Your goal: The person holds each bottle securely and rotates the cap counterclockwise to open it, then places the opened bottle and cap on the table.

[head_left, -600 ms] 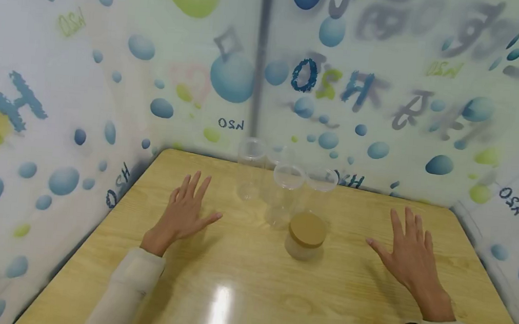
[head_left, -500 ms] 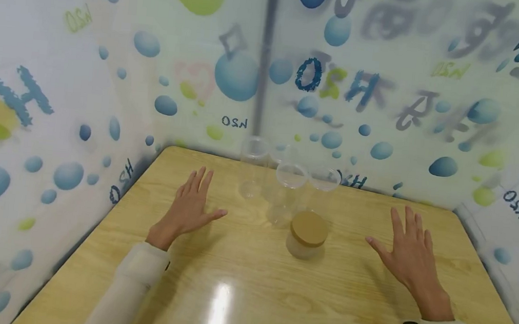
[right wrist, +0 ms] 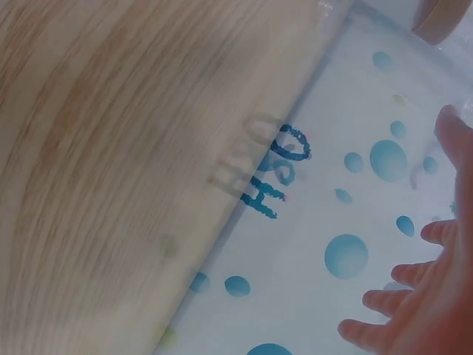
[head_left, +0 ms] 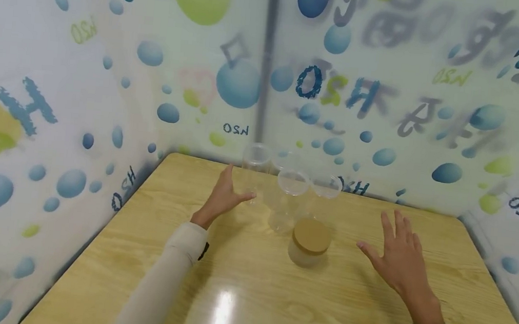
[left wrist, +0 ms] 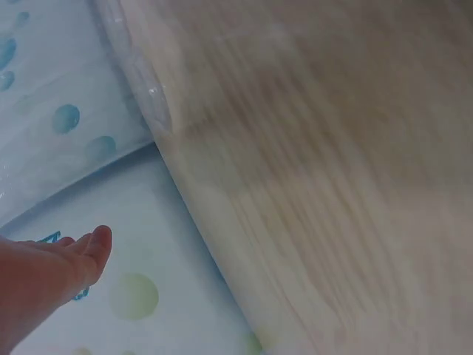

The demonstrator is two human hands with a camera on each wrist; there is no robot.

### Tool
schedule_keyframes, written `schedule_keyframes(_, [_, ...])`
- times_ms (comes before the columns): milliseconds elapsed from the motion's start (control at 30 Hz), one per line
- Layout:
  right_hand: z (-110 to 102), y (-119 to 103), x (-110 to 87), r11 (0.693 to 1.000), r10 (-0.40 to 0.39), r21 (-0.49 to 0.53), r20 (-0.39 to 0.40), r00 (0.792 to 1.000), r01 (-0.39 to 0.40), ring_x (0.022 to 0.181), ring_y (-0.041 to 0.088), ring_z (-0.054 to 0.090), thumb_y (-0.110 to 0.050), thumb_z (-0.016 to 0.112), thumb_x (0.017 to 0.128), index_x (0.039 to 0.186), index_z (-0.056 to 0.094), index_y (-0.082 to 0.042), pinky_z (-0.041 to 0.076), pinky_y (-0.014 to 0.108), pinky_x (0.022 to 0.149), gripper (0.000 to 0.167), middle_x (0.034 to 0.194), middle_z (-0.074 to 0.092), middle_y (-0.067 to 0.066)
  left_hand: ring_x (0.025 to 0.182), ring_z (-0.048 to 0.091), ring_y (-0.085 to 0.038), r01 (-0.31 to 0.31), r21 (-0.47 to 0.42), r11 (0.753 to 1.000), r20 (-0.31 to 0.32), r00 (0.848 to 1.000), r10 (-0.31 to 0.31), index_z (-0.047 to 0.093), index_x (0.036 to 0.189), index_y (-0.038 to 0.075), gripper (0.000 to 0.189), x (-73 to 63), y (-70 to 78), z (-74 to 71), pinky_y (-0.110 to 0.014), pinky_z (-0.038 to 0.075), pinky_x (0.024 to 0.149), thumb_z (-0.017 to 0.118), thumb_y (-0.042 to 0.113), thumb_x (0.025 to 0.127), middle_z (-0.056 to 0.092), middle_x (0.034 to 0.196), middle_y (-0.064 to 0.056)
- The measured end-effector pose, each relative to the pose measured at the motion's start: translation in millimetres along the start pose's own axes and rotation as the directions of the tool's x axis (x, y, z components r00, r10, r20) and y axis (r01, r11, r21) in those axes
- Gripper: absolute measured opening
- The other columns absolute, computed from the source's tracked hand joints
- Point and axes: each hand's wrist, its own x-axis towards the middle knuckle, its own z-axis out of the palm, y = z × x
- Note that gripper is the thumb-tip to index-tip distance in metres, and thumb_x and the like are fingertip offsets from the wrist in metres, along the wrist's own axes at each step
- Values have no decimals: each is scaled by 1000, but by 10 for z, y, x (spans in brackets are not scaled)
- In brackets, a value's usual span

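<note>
Several tall clear cylindrical containers stand in a group near the back of the table in the head view. The leftmost clear container has my left hand beside it, the thumb in front of its base and the fingers at its left; contact cannot be told. Ahead of the group sits a short jar with a wooden-looking lid. My right hand is held over the table to the right of this jar, fingers spread and holding nothing. In the left wrist view, only part of the left hand shows.
The wood-grain table ends at a patterned wall behind it, and more wall rises along the left side. Near the front, a bright light reflection lies on the tabletop.
My left hand has moved right, toward the leftmost clear container, and turned so its fingers overlap in the view. My right hand has shifted slightly left. The containers and jar keep their places.
</note>
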Motion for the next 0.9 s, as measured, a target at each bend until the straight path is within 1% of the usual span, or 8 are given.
schedule_keyframes(233, [105,-160,50,999,-19,28,16,1000,19,139,55,26,-49,71,88,154,29,-1,26,74,101,92,155,24,32,149,20,-36,-20,-118,993,-87,996,10,11,157,4,109,263,50,193,-50,20,120,86,20,78,23,161,-19])
schedule_keyframes(333, [163,-226,36,999,-19,31,29,999,18,139,53,26,-48,71,87,153,30,-1,27,73,102,91,156,25,31,147,27,-34,-6,-134,991,-137,991,-12,19,155,5,102,311,60,283,-48,23,119,85,21,79,32,157,-18])
schedule_keyframes(433, [217,-301,34,999,-29,37,39,999,28,140,51,27,-48,71,88,153,30,-1,28,71,102,90,156,26,29,146,30,-34,25,-162,986,-194,979,-56,25,152,4,93,297,57,323,-48,26,118,83,23,81,36,155,-18])
schedule_keyframes(533, [235,-373,37,998,-39,56,37,999,36,140,51,28,-48,71,88,154,28,-3,30,71,102,91,156,26,28,144,33,-35,28,-183,983,-237,969,-72,28,150,4,88,191,59,288,-49,28,117,82,24,83,36,154,-20])
schedule_keyframes(600, [211,-408,32,997,-39,68,27,999,38,138,52,31,-48,71,88,155,27,-3,32,71,100,92,156,26,28,143,33,-35,5,-180,984,-253,966,-51,29,150,3,87,76,83,240,-50,28,116,82,24,83,37,154,-20])
schedule_keyframes(667, [177,-426,28,996,-37,76,11,999,37,136,53,34,-46,73,87,156,25,-4,33,72,98,93,156,26,29,142,35,-35,-29,-153,988,-257,966,-11,29,150,3,88,-45,130,185,-53,27,116,81,25,83,38,152,-20])
schedule_keyframes(767, [126,-433,61,994,-50,93,-46,998,54,131,55,38,-39,77,85,155,26,-3,35,73,94,94,156,27,28,141,34,-35,-108,-103,989,-257,963,78,29,150,2,88,-194,223,119,-58,20,115,82,23,83,39,150,-19])
schedule_keyframes(900, [57,-462,141,980,-111,146,-168,980,136,131,53,40,-37,75,88,155,29,-4,36,70,95,88,157,29,25,138,34,-37,-178,-48,983,-225,961,162,30,147,0,89,-349,330,80,-65,17,106,84,19,80,38,147,-20])
